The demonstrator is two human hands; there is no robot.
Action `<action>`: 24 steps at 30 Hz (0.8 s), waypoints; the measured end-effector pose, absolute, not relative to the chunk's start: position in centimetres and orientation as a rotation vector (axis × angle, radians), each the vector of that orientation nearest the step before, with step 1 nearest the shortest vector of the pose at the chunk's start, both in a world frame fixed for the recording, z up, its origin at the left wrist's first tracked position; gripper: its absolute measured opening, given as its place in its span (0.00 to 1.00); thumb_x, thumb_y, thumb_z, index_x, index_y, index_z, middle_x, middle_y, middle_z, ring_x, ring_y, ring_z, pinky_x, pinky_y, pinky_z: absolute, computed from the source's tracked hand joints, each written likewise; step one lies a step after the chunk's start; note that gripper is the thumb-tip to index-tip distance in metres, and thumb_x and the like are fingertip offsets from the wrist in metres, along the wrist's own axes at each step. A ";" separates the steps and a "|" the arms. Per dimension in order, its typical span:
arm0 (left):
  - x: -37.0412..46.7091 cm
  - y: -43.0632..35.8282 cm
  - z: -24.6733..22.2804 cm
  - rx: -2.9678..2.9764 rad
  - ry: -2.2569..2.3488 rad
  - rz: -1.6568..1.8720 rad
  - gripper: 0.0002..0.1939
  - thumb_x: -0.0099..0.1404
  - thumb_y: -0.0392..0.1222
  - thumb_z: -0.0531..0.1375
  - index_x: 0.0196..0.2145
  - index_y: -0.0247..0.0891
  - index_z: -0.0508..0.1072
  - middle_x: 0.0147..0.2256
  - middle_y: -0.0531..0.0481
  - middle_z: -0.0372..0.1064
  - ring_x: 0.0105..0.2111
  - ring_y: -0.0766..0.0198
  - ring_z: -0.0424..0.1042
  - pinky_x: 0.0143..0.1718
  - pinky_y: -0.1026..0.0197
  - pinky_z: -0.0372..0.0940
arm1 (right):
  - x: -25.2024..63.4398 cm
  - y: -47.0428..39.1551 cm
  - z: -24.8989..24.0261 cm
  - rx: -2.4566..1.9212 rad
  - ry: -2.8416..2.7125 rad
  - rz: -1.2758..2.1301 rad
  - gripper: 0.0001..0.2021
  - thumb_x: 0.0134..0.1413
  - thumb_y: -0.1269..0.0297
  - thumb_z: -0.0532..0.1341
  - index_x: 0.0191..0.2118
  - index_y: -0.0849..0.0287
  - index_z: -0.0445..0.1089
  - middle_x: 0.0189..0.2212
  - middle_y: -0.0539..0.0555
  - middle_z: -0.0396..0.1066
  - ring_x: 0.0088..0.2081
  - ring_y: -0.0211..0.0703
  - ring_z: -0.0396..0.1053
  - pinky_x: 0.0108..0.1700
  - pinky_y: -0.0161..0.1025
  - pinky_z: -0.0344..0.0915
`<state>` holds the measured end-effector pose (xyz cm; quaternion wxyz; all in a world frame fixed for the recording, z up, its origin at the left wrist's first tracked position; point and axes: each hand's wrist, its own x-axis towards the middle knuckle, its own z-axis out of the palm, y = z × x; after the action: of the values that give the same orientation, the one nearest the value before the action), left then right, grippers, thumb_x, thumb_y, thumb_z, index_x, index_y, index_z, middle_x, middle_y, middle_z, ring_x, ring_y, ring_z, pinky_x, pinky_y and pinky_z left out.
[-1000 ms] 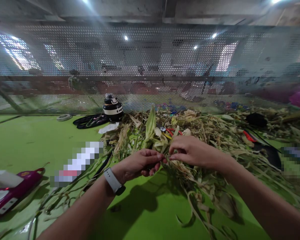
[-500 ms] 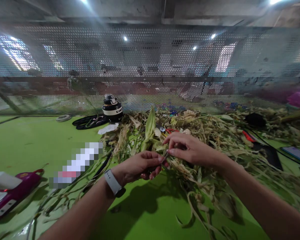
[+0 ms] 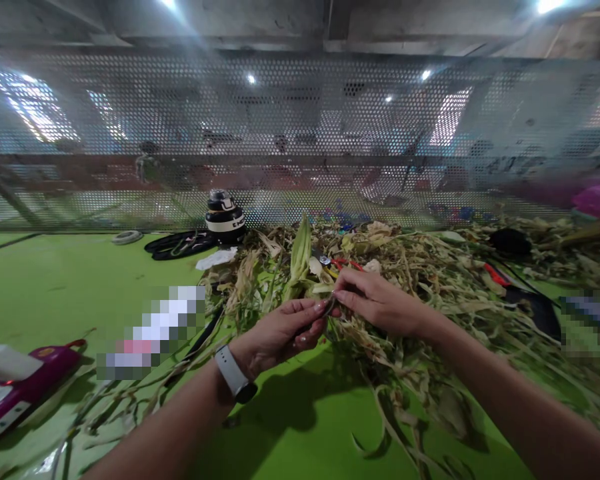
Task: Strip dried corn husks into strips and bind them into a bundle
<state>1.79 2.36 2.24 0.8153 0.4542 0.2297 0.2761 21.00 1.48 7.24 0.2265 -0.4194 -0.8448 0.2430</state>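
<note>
My left hand (image 3: 289,331), with a white-strapped watch (image 3: 234,373) on its wrist, is closed in a pinch on a thin, dark strip (image 3: 331,305). At the strip's upper end, the thumb and fingertips of my right hand (image 3: 373,300) pinch it too. The strip is small and partly covered by fingers, so its exact kind does not show. Just beyond the hands stands a pale green husk bundle (image 3: 301,253). A wide heap of dry husk strips (image 3: 420,267) lies behind and under my right hand. Red-handled pliers or scissors (image 3: 347,264) are half buried there.
On the green table (image 3: 95,273) at left lie a purple power strip (image 3: 35,393) and a blurred-out white item (image 3: 155,330). A black bottle (image 3: 225,219) and a coiled black strap (image 3: 180,244) stand before the perforated screen (image 3: 290,133). A blurred device (image 3: 593,320) is at right.
My right hand has shifted slightly left and its fingers have closed in nearer the left fingertips. My left wrist has moved a little right. Both keep pinching the strip.
</note>
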 end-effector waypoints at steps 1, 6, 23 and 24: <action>1.7 2.4 2.2 0.982 0.480 0.589 0.12 0.58 0.44 0.60 0.34 0.31 0.73 0.17 0.59 0.54 0.14 0.79 0.47 0.15 0.72 0.40 | 21.0 1.5 7.2 -1.155 -2.316 0.691 0.06 0.58 0.67 0.51 0.33 0.60 0.62 0.27 0.50 0.65 0.28 0.36 0.59 0.31 0.34 0.55; 1.0 2.5 2.5 1.112 0.509 0.545 0.10 0.57 0.42 0.62 0.33 0.32 0.73 0.21 0.55 0.60 0.19 0.76 0.54 0.19 0.69 0.48 | 20.9 1.5 7.1 -1.137 -2.311 0.696 0.06 0.58 0.67 0.51 0.32 0.60 0.62 0.26 0.49 0.64 0.28 0.36 0.59 0.31 0.34 0.55; 0.1 2.9 4.7 1.712 0.951 0.565 0.09 0.59 0.43 0.58 0.30 0.35 0.74 0.21 0.54 0.67 0.20 0.71 0.62 0.22 0.68 0.57 | 22.4 1.7 8.1 -1.056 -2.454 0.400 0.07 0.57 0.64 0.55 0.31 0.60 0.65 0.34 0.54 0.66 0.36 0.41 0.62 0.40 0.38 0.57; -0.2 2.9 5.1 1.741 0.950 0.544 0.09 0.59 0.43 0.58 0.30 0.36 0.74 0.21 0.54 0.66 0.19 0.71 0.62 0.22 0.68 0.57 | 22.9 1.6 8.8 -1.076 -2.440 0.429 0.08 0.57 0.62 0.55 0.31 0.59 0.66 0.32 0.53 0.66 0.35 0.40 0.62 0.38 0.37 0.58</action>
<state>-0.19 2.87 5.05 0.5163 0.7249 0.3956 0.2267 22.90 1.58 8.75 0.2186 -0.3887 -0.8815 0.1551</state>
